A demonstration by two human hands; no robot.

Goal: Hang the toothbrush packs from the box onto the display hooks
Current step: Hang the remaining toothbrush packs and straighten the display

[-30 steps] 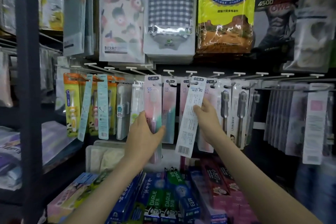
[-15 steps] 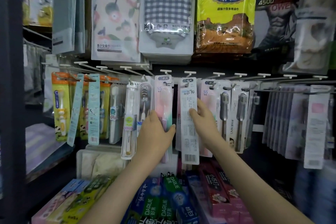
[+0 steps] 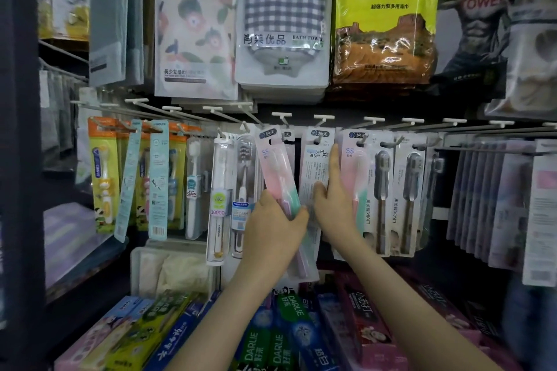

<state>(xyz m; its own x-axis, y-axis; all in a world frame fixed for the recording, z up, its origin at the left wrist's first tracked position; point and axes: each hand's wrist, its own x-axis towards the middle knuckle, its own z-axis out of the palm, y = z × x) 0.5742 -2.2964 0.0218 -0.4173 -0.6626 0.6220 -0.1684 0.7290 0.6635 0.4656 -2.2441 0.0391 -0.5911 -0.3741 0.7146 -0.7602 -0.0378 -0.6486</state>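
Note:
A row of white-tipped display hooks (image 3: 319,119) runs across the middle of the rack. My left hand (image 3: 272,227) grips a pink and green toothbrush pack (image 3: 275,172) that leans to the left, its top near a hook. My right hand (image 3: 333,208) holds a white pack seen from its printed back (image 3: 315,166); its top sits at a hook, and my index finger points up along its right edge. More pink packs (image 3: 354,172) hang just right of that hand. No box is in view.
Grey-brush packs (image 3: 398,190) hang further right, children's orange packs (image 3: 104,172) and clear-cased brushes (image 3: 220,199) to the left. Bagged towels (image 3: 283,18) hang above. Toothpaste boxes (image 3: 271,337) fill the shelf below my arms. A dark shelf post (image 3: 18,159) stands at the far left.
The white pack went from tilted to upright at the hook, and my right hand slid down its edge. My left hand moved right with the pink pack, which now leans left.

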